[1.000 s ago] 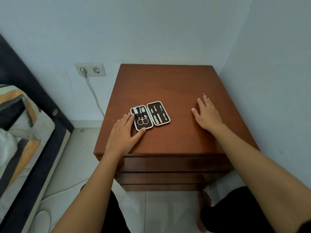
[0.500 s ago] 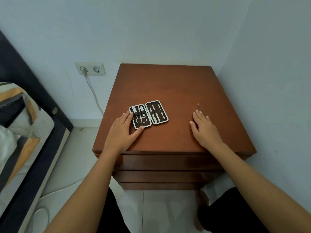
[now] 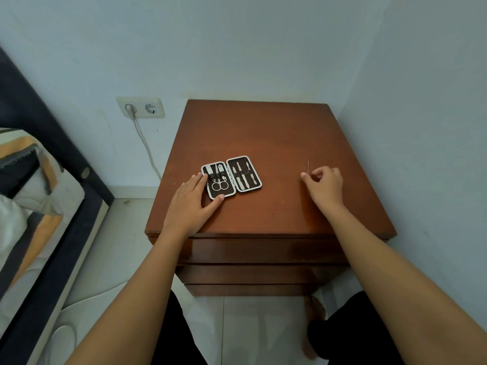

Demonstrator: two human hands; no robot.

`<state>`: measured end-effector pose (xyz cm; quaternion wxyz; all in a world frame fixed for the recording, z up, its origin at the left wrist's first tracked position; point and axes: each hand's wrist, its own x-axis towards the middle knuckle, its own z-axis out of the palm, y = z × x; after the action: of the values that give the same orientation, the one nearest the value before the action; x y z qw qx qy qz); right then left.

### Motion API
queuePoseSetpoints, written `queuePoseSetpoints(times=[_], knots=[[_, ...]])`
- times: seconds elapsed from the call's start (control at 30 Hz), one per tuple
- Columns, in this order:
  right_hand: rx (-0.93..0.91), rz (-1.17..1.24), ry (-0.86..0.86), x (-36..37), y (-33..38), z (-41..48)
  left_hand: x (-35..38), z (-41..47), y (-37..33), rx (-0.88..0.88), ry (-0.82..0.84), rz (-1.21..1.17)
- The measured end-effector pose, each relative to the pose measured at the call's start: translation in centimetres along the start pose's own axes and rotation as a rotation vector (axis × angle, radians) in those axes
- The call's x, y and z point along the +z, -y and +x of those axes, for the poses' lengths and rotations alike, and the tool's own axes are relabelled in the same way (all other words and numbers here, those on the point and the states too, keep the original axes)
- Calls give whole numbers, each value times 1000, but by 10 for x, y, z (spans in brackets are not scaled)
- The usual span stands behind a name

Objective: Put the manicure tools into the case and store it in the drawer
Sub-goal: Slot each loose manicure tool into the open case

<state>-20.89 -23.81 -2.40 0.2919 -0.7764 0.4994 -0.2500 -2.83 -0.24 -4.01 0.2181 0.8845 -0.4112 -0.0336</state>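
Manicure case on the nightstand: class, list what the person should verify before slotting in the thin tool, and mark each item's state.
1. Manicure case lies open and flat: ok.
2. Left hand steadies the case edge: ok.
3. Thin tool pinched in right hand: ok.
4. A free slot for it in the case: cannot tell.
5. Other tools sit under their straps: ok.
6. A nightstand drawer is open to take the case: not ok, all fronts look shut.
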Motion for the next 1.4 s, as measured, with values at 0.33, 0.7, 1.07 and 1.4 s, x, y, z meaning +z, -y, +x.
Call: queuePoseSetpoints(times=[0.33, 0.7, 1.07, 1.4], knots=[[31, -294, 53, 11, 20, 12, 1, 1, 2, 10, -7, -9], [-387, 18, 188, 36, 44, -40, -1, -1, 0, 13, -8, -13], [-477, -122, 169, 46, 54, -49, -2, -1, -1, 16, -12, -11], [-506, -297, 208, 50, 69, -58, -2, -1, -1, 18, -12, -10]])
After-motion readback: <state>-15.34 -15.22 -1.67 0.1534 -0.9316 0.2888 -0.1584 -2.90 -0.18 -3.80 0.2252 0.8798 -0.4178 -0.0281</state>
